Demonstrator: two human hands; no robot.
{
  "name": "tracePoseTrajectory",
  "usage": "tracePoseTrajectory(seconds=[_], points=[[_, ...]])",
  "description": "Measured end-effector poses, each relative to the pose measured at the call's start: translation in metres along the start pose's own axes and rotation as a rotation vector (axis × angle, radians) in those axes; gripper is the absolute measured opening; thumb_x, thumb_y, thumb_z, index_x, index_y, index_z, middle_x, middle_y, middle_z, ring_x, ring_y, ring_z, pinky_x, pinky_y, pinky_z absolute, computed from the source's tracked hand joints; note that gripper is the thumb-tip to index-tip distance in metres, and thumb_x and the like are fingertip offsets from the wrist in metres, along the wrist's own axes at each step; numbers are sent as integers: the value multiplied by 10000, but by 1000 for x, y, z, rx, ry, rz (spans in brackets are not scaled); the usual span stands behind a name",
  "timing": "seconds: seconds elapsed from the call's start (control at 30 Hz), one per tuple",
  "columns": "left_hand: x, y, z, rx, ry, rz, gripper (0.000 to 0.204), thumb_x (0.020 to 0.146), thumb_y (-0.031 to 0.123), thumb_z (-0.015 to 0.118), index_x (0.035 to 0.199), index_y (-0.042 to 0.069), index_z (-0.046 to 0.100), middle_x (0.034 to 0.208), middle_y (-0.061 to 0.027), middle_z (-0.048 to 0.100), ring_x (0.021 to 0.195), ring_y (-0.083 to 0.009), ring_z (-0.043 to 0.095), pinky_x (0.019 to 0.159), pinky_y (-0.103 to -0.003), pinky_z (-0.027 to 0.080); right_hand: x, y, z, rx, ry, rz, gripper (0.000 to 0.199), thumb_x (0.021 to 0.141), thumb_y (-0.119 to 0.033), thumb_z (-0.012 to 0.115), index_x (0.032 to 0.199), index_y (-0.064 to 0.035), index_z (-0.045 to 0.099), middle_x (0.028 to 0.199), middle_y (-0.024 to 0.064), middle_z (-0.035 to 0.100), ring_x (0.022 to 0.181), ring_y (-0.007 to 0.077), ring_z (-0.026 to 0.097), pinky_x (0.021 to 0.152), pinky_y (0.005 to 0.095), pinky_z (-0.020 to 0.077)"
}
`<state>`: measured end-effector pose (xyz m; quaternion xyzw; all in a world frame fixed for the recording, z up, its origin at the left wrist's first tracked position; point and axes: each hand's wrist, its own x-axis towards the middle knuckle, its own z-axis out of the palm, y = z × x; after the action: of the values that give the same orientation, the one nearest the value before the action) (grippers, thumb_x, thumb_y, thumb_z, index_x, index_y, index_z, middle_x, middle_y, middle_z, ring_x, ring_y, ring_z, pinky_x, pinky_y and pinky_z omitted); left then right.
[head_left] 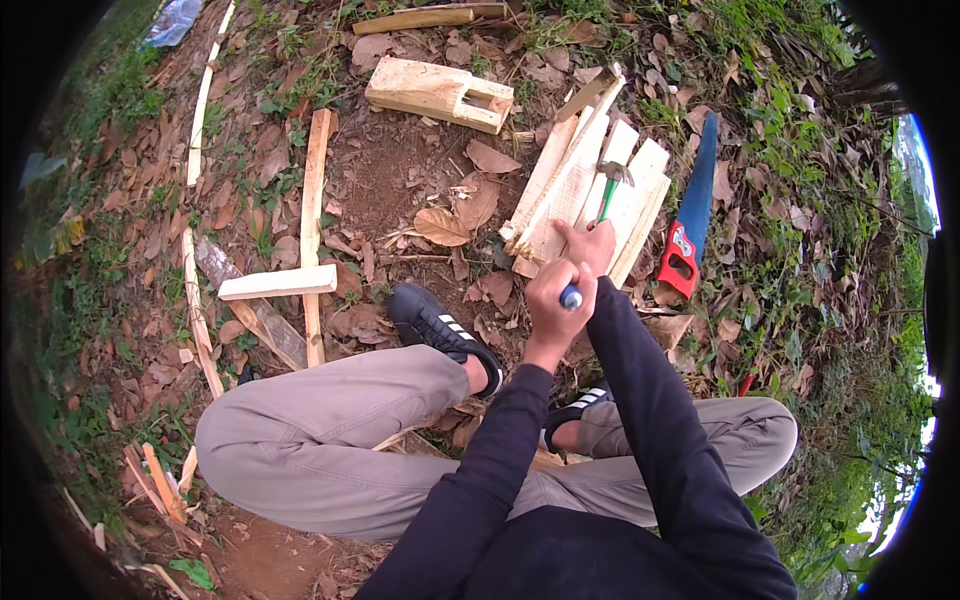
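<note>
My left hand [560,303] is closed in a fist around a tool with a blue handle [571,297]; the rounded handle end points up and the working end is hidden. Just beyond it, my right hand [592,247] lies on a set of pale wooden boards [550,238], its thumb spread to the left and its other fingers partly hidden. A claw hammer [608,190] with a green handle rests on the boards, its lower handle covered by my right hand. I cannot make out whether that hand touches the hammer.
To the right lies a handsaw [692,215] with a red handle and blue blade. A slotted wooden block [440,93] sits at the far middle. On the left, a short squared piece [278,283] crosses a long strip [313,215]. Dry leaves and grass surround my shoes [440,325].
</note>
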<state>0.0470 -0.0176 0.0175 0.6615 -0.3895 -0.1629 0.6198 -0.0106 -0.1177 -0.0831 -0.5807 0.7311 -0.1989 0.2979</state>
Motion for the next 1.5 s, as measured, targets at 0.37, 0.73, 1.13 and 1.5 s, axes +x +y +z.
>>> tracePoseTrajectory(seconds=[0.37, 0.73, 1.13, 1.5], points=[[-26, -7, -25, -123, 76, -162, 305, 915, 26, 559, 620, -6, 484, 598, -50, 560, 553, -149, 536, 601, -319, 449, 0, -4, -7, -25, 16, -31, 593, 674, -397, 893, 886, 9, 516, 933, 178, 573, 845, 355, 579, 755, 454, 465], [1, 24, -39, -238, 296, -216, 414, 1053, 187, 457, 669, 40, 414, 611, -30, 456, 600, -127, 448, 645, -299, 424, -4, 1, -6, 31, 36, -56, 600, 679, -369, 890, 935, 9, 501, 979, 193, 572, 874, 379, 593, 765, 467, 477], [1, 13, -25, -233, 233, -306, 436, 1053, 184, 443, 638, 67, 375, 594, -21, 423, 586, -133, 420, 668, -309, 419, -4, 1, -6, 20, 28, -29, 621, 671, -357, 890, 973, 28, 508, 1005, 219, 586, 925, 396, 615, 782, 475, 500], [-2, 14, -19, -246, 214, -300, 442, 1056, 193, 431, 636, 62, 385, 591, -22, 426, 585, -129, 415, 669, -313, 422, -5, 0, -6, 28, 39, -39, 605, 669, -353, 888, 953, 17, 504, 992, 211, 582, 916, 392, 605, 776, 480, 490]])
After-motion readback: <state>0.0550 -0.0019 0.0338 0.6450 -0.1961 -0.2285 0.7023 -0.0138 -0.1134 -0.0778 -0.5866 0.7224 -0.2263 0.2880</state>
